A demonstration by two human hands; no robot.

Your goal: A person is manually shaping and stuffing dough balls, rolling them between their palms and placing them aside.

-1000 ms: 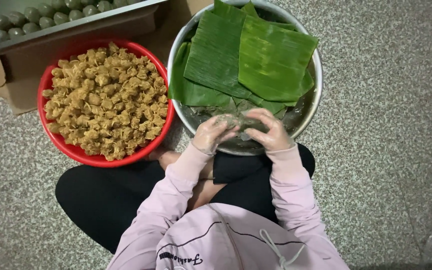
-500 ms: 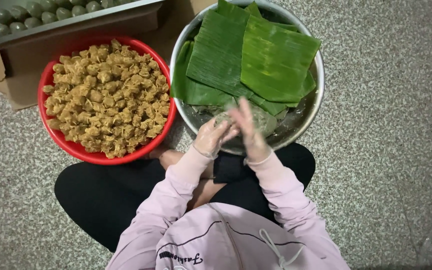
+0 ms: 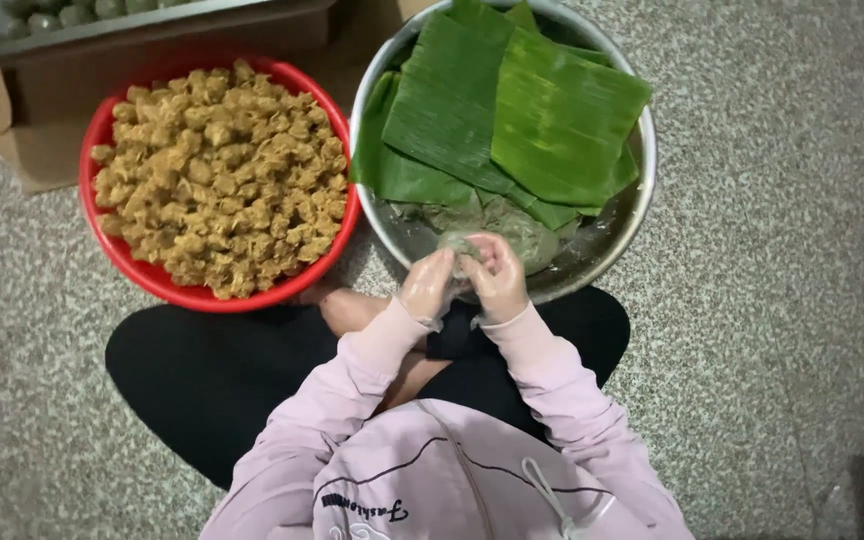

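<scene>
Head view looks straight down on a person seated on a speckled stone floor (image 3: 772, 300), both arms in pale pink sleeves reaching toward a steel basin (image 3: 642, 180). The left hand (image 3: 428, 287) and right hand (image 3: 499, 277) meet at the near rim of that basin, fingers curled inward around a small grey-green lump of dough (image 3: 460, 247). Both hands have a narrow grip closed on this 1 lump, which sits between the palms just above the basin's near edge.

To shape it well, the judgement is that pressure should stay even from both palms, with the fingertips turning the lump a little at a time so it flattens without tearing; the dough looks soft and slightly sticky, so a light touch would suit it better than a hard squeeze.

More of the same grey-green dough (image 3: 512, 225) lies in the basin, dull and moist, partly under a stack of cut banana leaves (image 3: 512, 110). These leaves are flat, roughly rectangular, bright green and finely ribbed along their length. Left of the basin, just beside it, stands a round red plastic bowl (image 3: 92, 240) heaped with golden-brown filling balls (image 3: 217, 175), crumbly and fibrous in texture. At the far left, a cardboard box (image 3: 12, 120) sits under a tray of small greenish pieces (image 3: 62, 12).
</scene>
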